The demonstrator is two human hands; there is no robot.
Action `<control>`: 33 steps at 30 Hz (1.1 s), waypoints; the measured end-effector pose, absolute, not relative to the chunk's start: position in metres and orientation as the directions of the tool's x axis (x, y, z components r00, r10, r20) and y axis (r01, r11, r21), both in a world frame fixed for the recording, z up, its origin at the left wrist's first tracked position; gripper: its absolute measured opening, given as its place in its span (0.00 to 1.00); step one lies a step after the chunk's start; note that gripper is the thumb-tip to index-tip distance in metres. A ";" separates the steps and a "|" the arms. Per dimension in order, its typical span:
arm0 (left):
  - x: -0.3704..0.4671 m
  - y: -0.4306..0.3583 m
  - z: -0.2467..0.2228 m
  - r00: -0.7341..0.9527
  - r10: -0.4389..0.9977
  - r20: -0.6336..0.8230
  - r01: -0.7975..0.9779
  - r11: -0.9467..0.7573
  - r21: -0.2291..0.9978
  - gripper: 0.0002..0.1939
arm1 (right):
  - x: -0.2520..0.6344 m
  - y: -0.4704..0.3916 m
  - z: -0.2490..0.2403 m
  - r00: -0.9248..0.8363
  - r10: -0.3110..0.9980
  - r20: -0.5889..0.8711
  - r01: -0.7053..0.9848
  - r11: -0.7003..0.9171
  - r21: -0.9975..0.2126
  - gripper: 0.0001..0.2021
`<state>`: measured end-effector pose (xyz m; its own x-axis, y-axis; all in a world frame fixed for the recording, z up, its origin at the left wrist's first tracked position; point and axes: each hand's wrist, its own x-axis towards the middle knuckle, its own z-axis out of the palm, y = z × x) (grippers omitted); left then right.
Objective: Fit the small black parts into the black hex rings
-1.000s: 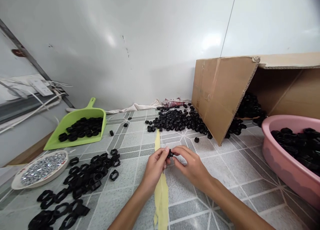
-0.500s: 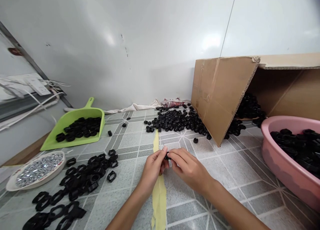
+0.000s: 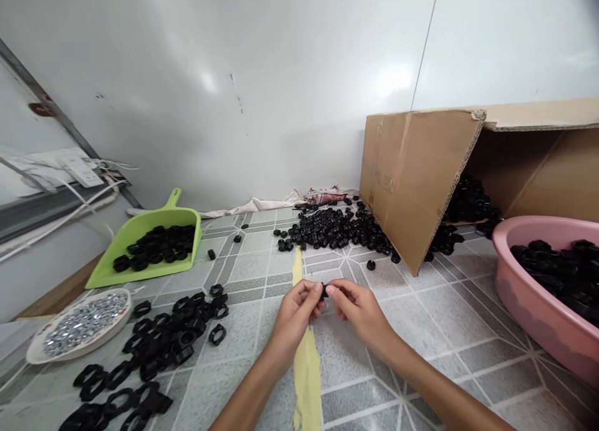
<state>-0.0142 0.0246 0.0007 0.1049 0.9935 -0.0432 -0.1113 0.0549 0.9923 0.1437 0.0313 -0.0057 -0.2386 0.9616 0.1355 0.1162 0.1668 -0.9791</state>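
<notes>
Between the fingertips of both hands is a small black plastic part [image 3: 324,290], mostly covered by the fingers. My left hand [image 3: 299,309] pinches it from the left, thumb on top. From the right, my right hand [image 3: 358,306] pinches it with thumb and forefinger. Both hands are just above the tiled surface, over a yellow tape strip [image 3: 306,381]. Beyond them lies a heap of small black parts [image 3: 327,227]. To the left is a spread of larger black rings [image 3: 168,337]. A white dish [image 3: 37,354] holds many small shiny metal pieces, apparently nuts.
A green dustpan [image 3: 100,272] with black parts stands at the left. An open cardboard box [image 3: 412,181] lies on its side at the right, black parts inside. A pink basin [image 3: 515,281] of black pieces is at far right. Cables and a power strip [image 3: 84,171] run along the left wall.
The thumb and fingers of my right hand have shifted around the small black part, the thumb now showing on top. The whole view has shifted slightly.
</notes>
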 end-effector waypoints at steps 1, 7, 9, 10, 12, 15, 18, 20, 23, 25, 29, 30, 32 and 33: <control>-0.014 0.024 0.002 0.120 0.992 -0.030 -0.100 0.042 0.994 0.17 | 0.144 0.032 -0.006 -0.221 0.967 0.130 0.114 0.158 -0.981 0.18; -0.010 0.020 0.009 0.199 0.980 0.013 -0.078 0.002 0.997 0.18 | 0.145 0.035 -0.007 -0.128 0.986 0.108 0.189 0.132 -0.973 0.28; -0.010 0.020 0.007 0.195 0.981 -0.002 -0.068 0.015 0.998 0.19 | 0.146 0.038 -0.008 -0.131 0.988 0.077 0.147 0.096 -0.984 0.28; -0.010 0.020 0.006 0.184 0.983 -0.009 -0.065 0.022 0.998 0.20 | 0.146 0.039 -0.008 -0.132 0.989 0.061 0.120 0.077 -0.990 0.29; -0.010 0.021 0.003 0.156 0.988 -0.018 -0.062 0.028 0.998 0.20 | 0.147 0.041 -0.007 -0.141 0.989 0.036 0.057 0.045 -0.997 0.28; -0.009 0.024 0.000 0.122 0.993 -0.011 -0.076 0.020 0.997 0.20 | 0.150 0.043 -0.002 -0.188 0.981 0.050 -0.033 0.045 -0.998 0.22; -0.009 0.025 0.000 0.107 0.994 -0.013 -0.098 0.024 0.995 0.20 | 0.151 0.043 0.002 -0.277 0.958 0.070 -0.072 0.052 -0.996 0.21; -0.009 0.024 0.002 0.096 0.995 -0.018 -0.103 0.028 0.994 0.20 | 0.151 0.042 0.001 -0.299 0.952 0.063 -0.069 0.044 -0.997 0.21; -0.009 0.022 0.004 0.112 0.994 -0.015 -0.090 0.025 0.996 0.19 | 0.150 0.042 -0.003 -0.253 0.967 0.044 0.013 0.048 -0.999 0.22; -0.010 0.022 0.006 0.130 0.991 -0.019 -0.093 0.032 0.995 0.19 | 0.149 0.041 -0.006 -0.233 0.972 0.022 0.090 0.043 -0.995 0.30; -0.013 0.024 0.006 0.070 0.996 -0.058 -0.175 0.069 0.982 0.19 | 0.149 0.042 -0.006 -0.214 0.976 0.027 0.006 0.029 -1.000 0.28; -0.014 0.025 0.005 0.056 0.996 -0.063 -0.191 0.073 0.979 0.19 | 0.150 0.043 -0.005 -0.222 0.974 0.044 -0.037 0.037 -0.999 0.24; -0.014 0.025 0.004 0.052 0.997 -0.052 -0.191 0.061 0.980 0.18 | 0.150 0.043 -0.003 -0.268 0.960 0.078 -0.086 0.057 -0.995 0.22; -0.014 0.025 0.004 0.060 0.997 -0.043 -0.181 0.053 0.982 0.18 | 0.150 0.043 -0.002 -0.294 0.952 0.087 -0.083 0.065 -0.994 0.24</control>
<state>-0.0140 0.0246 0.0038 0.0603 0.9973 -0.0425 -0.1811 0.0528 0.9821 0.1502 0.0428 -0.0025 -0.2944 0.9517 0.0872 -0.0830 0.0654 -0.9944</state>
